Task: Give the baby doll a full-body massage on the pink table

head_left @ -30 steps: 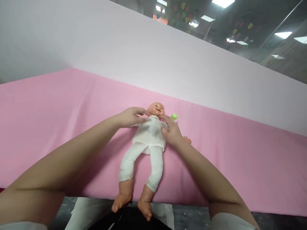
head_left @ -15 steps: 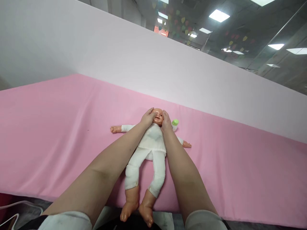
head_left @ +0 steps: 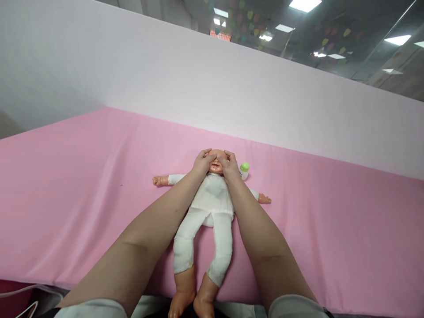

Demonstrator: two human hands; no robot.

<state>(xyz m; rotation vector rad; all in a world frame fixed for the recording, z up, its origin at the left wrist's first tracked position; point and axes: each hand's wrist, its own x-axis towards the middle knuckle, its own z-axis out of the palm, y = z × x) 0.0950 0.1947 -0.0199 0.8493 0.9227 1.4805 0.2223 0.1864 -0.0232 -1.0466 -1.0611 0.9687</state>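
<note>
A baby doll (head_left: 213, 194) in a white cloth suit lies on its back on the pink-covered surface, arms spread and feet toward me. My left hand (head_left: 202, 163) cups the left side of the doll's head, its thumb resting on the face by the eye. On the opposite side my right hand (head_left: 229, 165) cups the head the same way, fingers wrapped around it. Both thumbs cover the eyes, while the mouth and forehead show between them. Just right of my right hand stands a small bottle (head_left: 244, 170) with a green cap, partly hidden behind it.
The pink sheet (head_left: 82, 190) has soft folds and ends at the front edge near my body. A white wall panel (head_left: 198, 84) rises behind it, with glass above. White cables (head_left: 33, 291) hang at the lower left.
My right thumb has moved inward from the side of the head onto the doll's face near the eye. My left thumb stays on the face. The camera view has shifted slightly.
</note>
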